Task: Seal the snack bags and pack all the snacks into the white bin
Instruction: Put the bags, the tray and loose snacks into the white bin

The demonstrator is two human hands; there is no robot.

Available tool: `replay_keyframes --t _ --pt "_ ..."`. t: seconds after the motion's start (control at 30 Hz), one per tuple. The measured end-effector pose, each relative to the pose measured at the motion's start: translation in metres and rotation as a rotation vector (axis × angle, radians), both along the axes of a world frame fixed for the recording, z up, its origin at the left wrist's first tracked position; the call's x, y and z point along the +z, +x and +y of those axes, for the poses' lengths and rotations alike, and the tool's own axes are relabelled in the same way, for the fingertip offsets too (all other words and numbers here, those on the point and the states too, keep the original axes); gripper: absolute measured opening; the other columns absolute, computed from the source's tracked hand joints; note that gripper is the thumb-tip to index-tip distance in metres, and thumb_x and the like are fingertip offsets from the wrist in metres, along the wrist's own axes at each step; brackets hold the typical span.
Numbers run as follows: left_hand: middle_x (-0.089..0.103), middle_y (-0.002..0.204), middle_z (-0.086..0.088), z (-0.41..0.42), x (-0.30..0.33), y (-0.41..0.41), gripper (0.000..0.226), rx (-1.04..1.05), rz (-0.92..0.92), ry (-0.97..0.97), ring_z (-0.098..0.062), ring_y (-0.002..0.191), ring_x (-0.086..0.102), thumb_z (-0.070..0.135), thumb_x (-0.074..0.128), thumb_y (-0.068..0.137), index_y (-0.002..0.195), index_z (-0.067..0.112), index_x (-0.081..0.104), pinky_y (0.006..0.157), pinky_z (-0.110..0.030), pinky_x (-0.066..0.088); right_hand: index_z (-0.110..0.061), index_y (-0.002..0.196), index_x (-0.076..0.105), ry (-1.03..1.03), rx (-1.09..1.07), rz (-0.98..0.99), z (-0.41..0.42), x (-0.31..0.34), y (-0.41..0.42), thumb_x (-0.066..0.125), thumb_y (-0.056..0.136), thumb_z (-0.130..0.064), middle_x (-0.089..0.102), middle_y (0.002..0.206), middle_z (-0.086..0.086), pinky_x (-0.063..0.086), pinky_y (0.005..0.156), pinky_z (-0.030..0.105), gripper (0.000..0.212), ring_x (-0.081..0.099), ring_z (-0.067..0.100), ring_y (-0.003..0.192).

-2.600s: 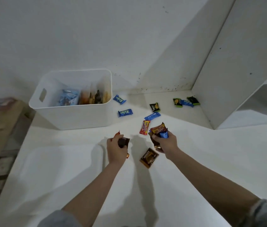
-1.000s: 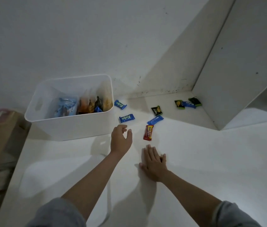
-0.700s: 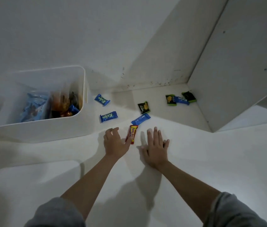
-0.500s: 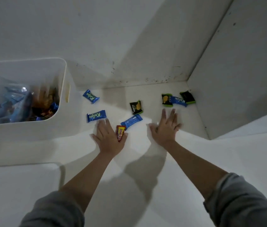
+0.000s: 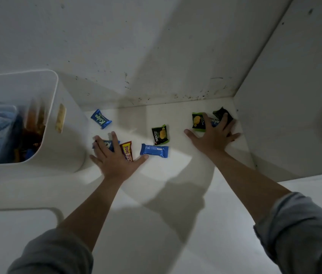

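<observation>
Here the loose snacks lie in two clusters on the white counter (image 5: 176, 194), and each hand covers one. The left hand (image 5: 114, 159) rests flat with fingers spread over a blue Kalpa wrapper (image 5: 107, 144) and a red-and-yellow bar wrapper (image 5: 127, 151), just beside the wall of the white plastic bin (image 5: 65, 143), which already holds bagged snacks. Its grip has not closed on anything. The right hand (image 5: 213, 138) lies likewise spread and flat over the far-corner cluster: a green-and-black packet (image 5: 197, 122), a blue wrapper (image 5: 214, 122) and a black packet (image 5: 221, 114). Between the hands sit a blue rectangular wrapper (image 5: 154, 150), long axis running left to right and nearer the left thumb, and a black-and-green Nextar packet (image 5: 160, 135). A second blue Kalpa wrapper (image 5: 101, 119) lies beyond the left fingertips. The bin stands to the left, so the right cluster probably has the longer way to go.
</observation>
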State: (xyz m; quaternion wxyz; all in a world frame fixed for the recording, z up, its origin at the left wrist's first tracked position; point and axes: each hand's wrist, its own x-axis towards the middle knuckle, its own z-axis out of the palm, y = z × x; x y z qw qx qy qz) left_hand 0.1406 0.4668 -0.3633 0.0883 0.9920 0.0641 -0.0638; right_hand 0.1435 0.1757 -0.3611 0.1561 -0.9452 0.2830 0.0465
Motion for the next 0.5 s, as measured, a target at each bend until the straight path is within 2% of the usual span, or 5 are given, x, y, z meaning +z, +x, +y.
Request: replay_keyframes --t 0.07,0.17,0.23,0.3,0.5 --pt "-0.007 0.156 -0.024 0.002 -0.001 0.004 0.118 -0.112 -0.066 0.038 -0.044 0.142 0.007 0.095 0.033 0.056 0.15 0.033 -0.003 0.109 -0.063 0.015 -0.041 0.132 0.045 -0.069 0.024 -0.111 0.003 -0.008 0.0 0.049 0.071 -0.078 0.022 0.15 0.016 0.009 0.103 0.072 0.071 0.015 0.045 0.139" --pt "0.024 0.152 -0.022 0.004 -0.007 0.009 0.087 -0.328 -0.208 0.063 -0.042 0.129 0.034 0.083 0.037 0.071 0.145 0.038 0.026 0.102 -0.054 0.034 -0.032 0.113 0.063 -0.196 0.084 -0.284 0.002 -0.015 -0.002 0.059 0.073 -0.06 0.047 0.127 0.015 0.036 0.094 0.056 0.049 0.045 0.042 0.112" --pt "0.046 0.138 -0.017 0.003 -0.011 0.009 0.061 -0.471 -0.304 0.027 -0.037 0.115 0.046 0.069 0.042 0.081 0.13 0.035 0.051 0.091 -0.046 0.043 -0.027 0.105 0.066 -0.215 0.117 -0.332 0.002 -0.014 -0.005 0.066 0.07 -0.05 0.052 0.117 0.015 0.041 0.085 0.048 0.042 0.049 0.04 0.101" --pt "0.057 0.123 -0.013 0.001 -0.011 0.008 0.045 -0.547 -0.372 0.019 -0.033 0.104 0.051 0.059 0.044 0.085 0.115 0.03 0.063 0.081 -0.04 0.046 -0.022 0.102 0.066 -0.218 0.145 -0.322 0.005 -0.011 -0.01 0.071 0.067 -0.044 0.053 0.111 0.016 0.042 0.079 0.046 0.041 0.05 0.04 0.095" --pt "0.06 0.091 -0.006 -0.002 -0.009 0.004 0.024 -0.538 -0.473 -0.007 -0.029 0.082 0.05 0.037 0.057 0.083 0.094 0.017 0.065 0.062 -0.032 0.043 -0.017 0.102 0.063 -0.241 0.213 -0.188 0.019 0.002 -0.035 0.072 0.068 -0.045 0.053 0.103 0.017 0.044 0.069 0.042 0.045 0.051 0.037 0.086"
